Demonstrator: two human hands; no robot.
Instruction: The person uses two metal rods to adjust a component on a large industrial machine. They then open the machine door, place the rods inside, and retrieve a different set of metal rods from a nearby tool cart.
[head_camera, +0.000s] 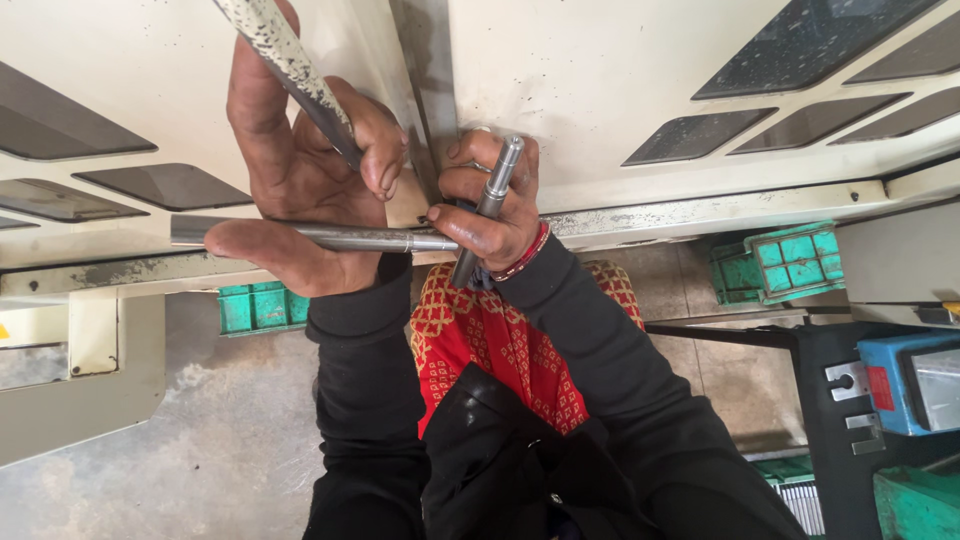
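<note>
— At the middle of the head view, against the cream painted metal machine housing (620, 90): left hand (300, 170) curled around two things. Fingers closed on a speckled, paint-flecked cream handle (285, 60) slanting up to the top edge; thumb stretched flat along a long plain steel rod (330, 237) lying level.

— And to the right of it?

— Right hand (490, 215), clenched tight on a short stepped steel pin (490, 200), held near upright and tilted slightly right, tip clear above the knuckles, lower end poking out below the palm. Touching the long rod's right end at the fist. Red and white bangle (528, 255) at the wrist, black sleeves on both arms.

— Below the hands?

— Red cloth with a yellow lattice pattern (500, 340), between the two forearms. Grey concrete floor (220, 440) beneath.

— Off to the sides?

— Green plastic crates: one (255, 308) just under the housing's lower lip at left, another (780, 262) at right. Blue metal box (910, 380) on a dark stand at far right. Dark recessed panels (820, 40) in the housing, upper right.
</note>
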